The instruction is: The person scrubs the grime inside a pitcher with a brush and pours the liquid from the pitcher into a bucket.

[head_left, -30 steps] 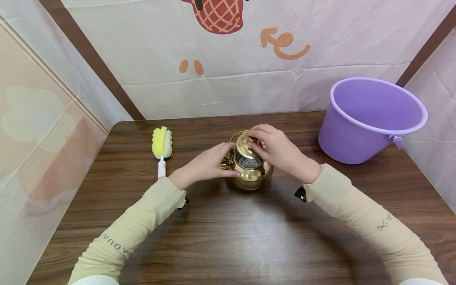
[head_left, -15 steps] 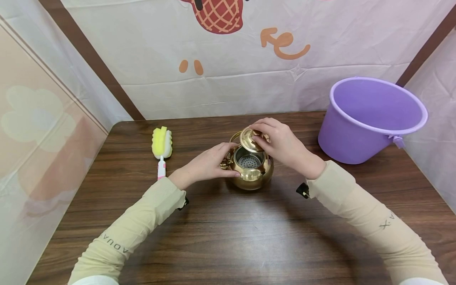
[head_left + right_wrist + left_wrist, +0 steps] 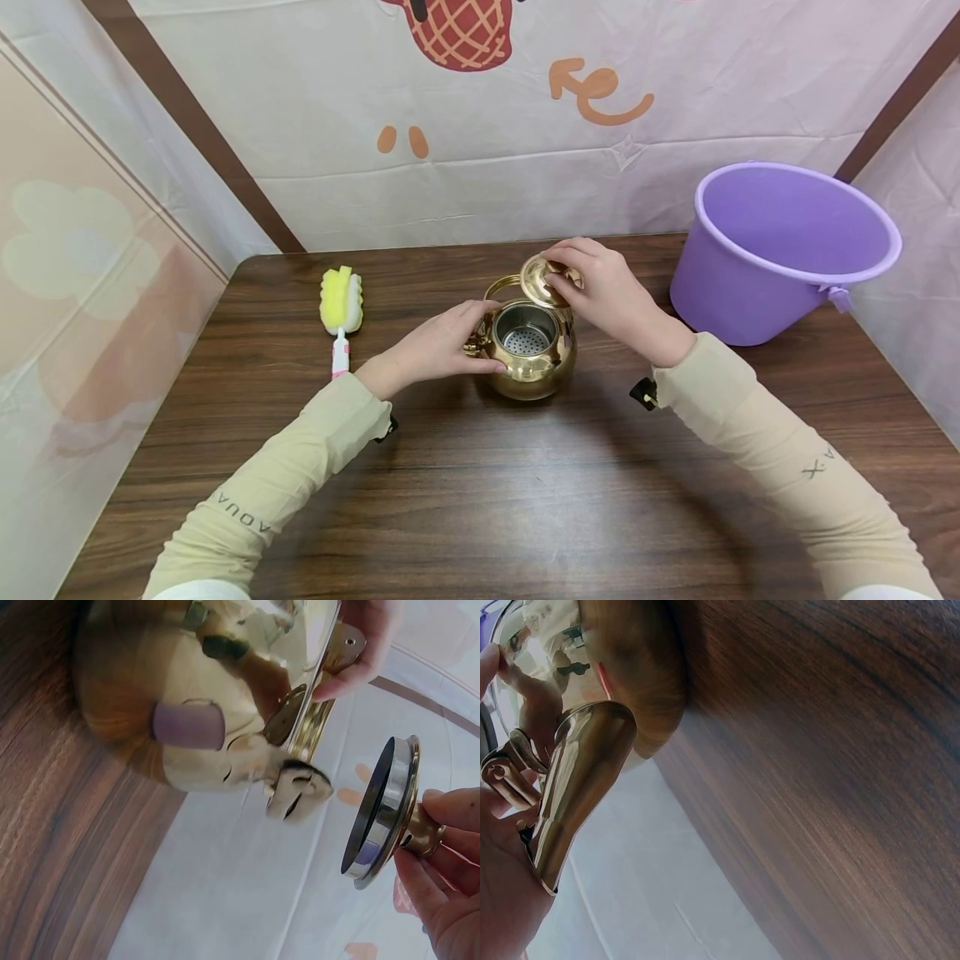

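Note:
A shiny gold teapot (image 3: 528, 379) stands on the table, its mouth uncovered and a perforated metal strainer (image 3: 527, 340) visible inside. My left hand (image 3: 438, 343) holds the pot from the left, thumb at the front and fingers at the far side of the rim. In the left wrist view the spout (image 3: 585, 772) runs between that hand and the pot's body. My right hand (image 3: 603, 287) pinches the knob of the gold lid (image 3: 386, 810), which hangs tilted above the pot's back right, apart from the mouth. Behind the rim shows the pot's loop handle (image 3: 502, 285).
On the left of the table lies a yellow and white sponge brush (image 3: 341, 304), its handle partly hidden by my left forearm. A purple bucket (image 3: 731, 292) stands at the back right. A printed cloth (image 3: 480, 192) hangs along the table's back edge.
My right hand has carried the lid from over the pot's mouth up and to the back right, uncovering the strainer. My left hand has stayed on the teapot.

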A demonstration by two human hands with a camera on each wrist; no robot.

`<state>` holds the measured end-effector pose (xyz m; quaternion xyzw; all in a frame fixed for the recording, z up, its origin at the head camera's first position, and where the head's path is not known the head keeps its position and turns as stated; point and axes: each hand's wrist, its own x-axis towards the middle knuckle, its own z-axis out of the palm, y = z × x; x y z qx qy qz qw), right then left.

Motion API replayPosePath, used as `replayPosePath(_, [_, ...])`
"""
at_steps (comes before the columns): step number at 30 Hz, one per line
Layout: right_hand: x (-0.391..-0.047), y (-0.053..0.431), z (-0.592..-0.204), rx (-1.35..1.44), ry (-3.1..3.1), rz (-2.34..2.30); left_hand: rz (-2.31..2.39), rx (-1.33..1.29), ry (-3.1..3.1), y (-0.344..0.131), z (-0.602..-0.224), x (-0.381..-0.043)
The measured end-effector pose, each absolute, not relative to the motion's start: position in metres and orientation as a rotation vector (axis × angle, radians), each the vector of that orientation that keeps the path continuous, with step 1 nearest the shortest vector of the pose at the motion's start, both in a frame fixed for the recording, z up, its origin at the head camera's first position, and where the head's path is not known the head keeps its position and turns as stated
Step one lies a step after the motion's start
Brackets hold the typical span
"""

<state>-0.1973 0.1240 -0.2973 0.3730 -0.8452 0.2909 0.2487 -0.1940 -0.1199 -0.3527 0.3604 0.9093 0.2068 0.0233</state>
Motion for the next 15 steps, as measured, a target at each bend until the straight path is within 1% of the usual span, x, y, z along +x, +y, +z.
replayPosePath(15, [-0.211,0.140,-0.299,0.895,-2.346,0.755,0.643,1.125,2.821,-0.120,-0.352,-0.193])
